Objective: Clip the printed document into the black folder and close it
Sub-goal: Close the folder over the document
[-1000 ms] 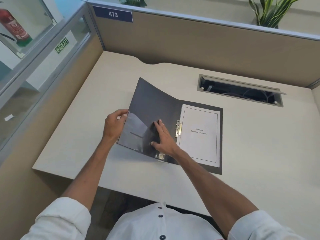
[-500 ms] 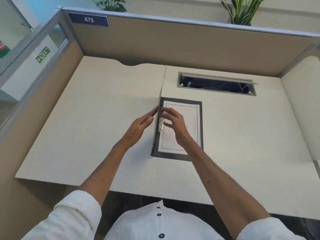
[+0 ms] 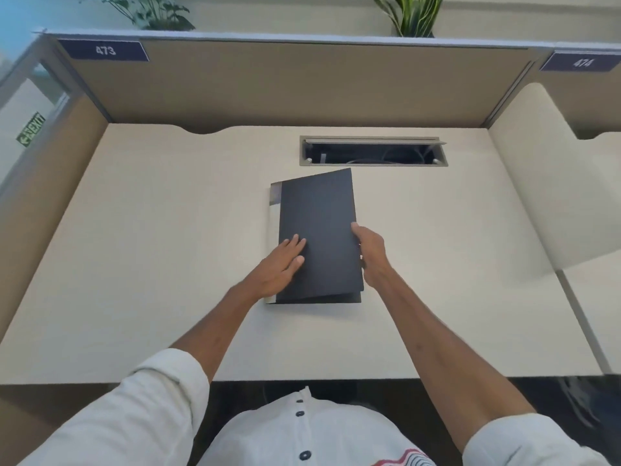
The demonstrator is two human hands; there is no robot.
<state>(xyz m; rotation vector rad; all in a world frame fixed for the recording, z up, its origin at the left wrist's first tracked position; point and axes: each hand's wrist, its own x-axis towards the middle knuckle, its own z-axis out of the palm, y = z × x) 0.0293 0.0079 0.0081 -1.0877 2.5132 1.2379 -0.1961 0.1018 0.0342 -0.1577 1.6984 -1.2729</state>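
The black folder [image 3: 319, 230] lies in the middle of the desk with its front cover folded down over the inside, the cover's right edge still slightly raised. The printed document is hidden beneath the cover. My left hand [image 3: 280, 269] rests flat on the cover's lower left part, fingers spread. My right hand [image 3: 369, 253] is at the folder's right edge, fingers curled around the cover's edge. A pale strip of the spine shows along the folder's left side.
An open cable slot [image 3: 373, 151] is set into the desk just behind the folder. Brown cubicle partitions [image 3: 285, 85] enclose the desk at the back and left. A curved white divider [image 3: 537, 169] stands at the right.
The cover, upright half a second ago and lying wide open a second ago, has swung right and come down over the document. My left hand now presses on it; my right moved to its right edge.
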